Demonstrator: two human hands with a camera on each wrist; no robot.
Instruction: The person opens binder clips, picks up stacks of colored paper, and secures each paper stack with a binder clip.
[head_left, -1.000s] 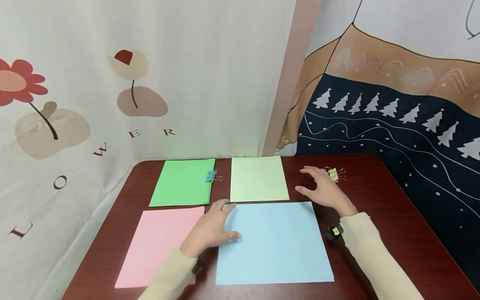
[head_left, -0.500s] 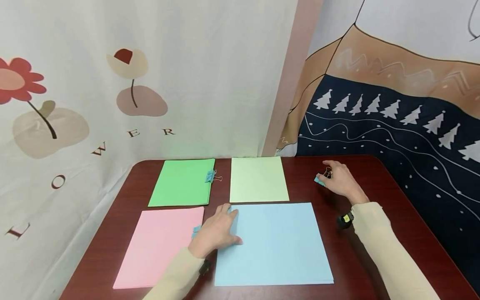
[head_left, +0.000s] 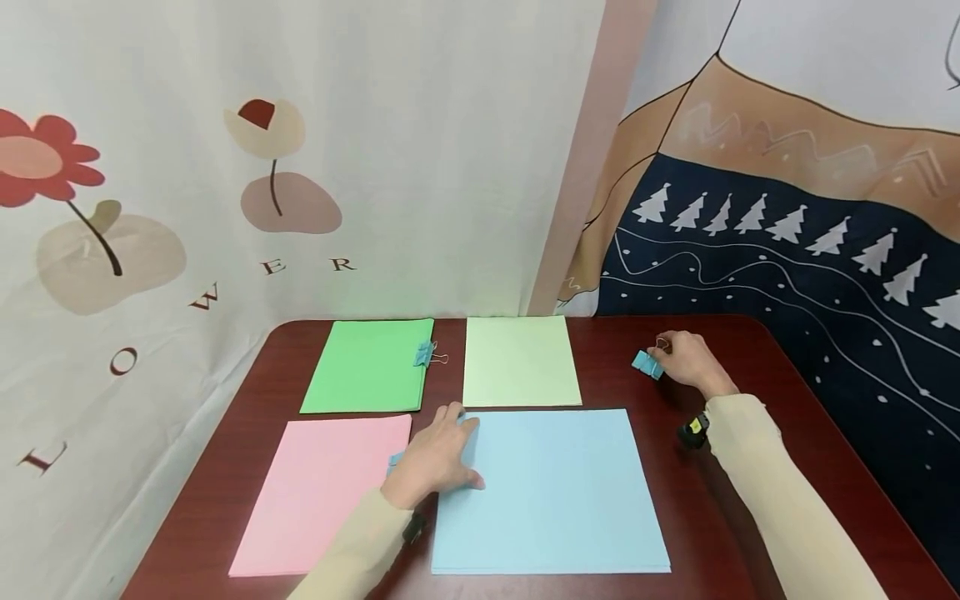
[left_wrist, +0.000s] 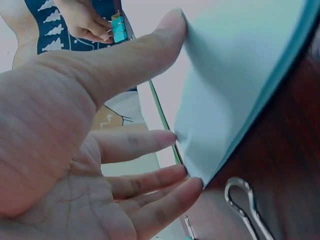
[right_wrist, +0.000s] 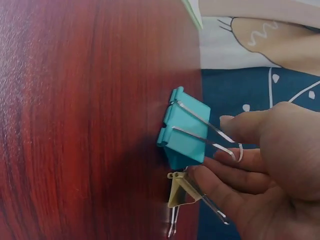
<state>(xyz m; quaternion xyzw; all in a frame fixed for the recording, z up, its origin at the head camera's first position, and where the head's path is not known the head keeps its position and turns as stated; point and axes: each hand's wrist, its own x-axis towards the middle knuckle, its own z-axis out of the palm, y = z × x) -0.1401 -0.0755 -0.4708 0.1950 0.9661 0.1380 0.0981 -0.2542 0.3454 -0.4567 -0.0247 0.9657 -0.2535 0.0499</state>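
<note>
My right hand (head_left: 690, 358) pinches a turquoise binder clip (head_left: 647, 364) at the table's far right. In the right wrist view, thumb and fingers are at its wire handles, and a yellow binder clip (right_wrist: 183, 192) lies right beside it. The head view hides that yellow clip behind the hand. My left hand (head_left: 431, 458) rests at the left edge of a light blue paper stack (head_left: 555, 492). Its fingers are spread, with the thumb over the sheet and the other fingertips by the far left corner, as the left wrist view (left_wrist: 227, 75) shows.
Left of the blue stack lies pink paper (head_left: 322, 492), with a turquoise clip (head_left: 395, 460) partly hidden by my left hand. Green paper (head_left: 363, 367) behind it carries another turquoise clip (head_left: 423, 353). Pale green paper (head_left: 519, 362) lies at the back. Curtains hang behind the table (head_left: 757, 367).
My right hand has moved right to the clips and now pinches the turquoise one, which shows more fully. My left hand has shifted slightly right and settled at the blue stack's edge.
</note>
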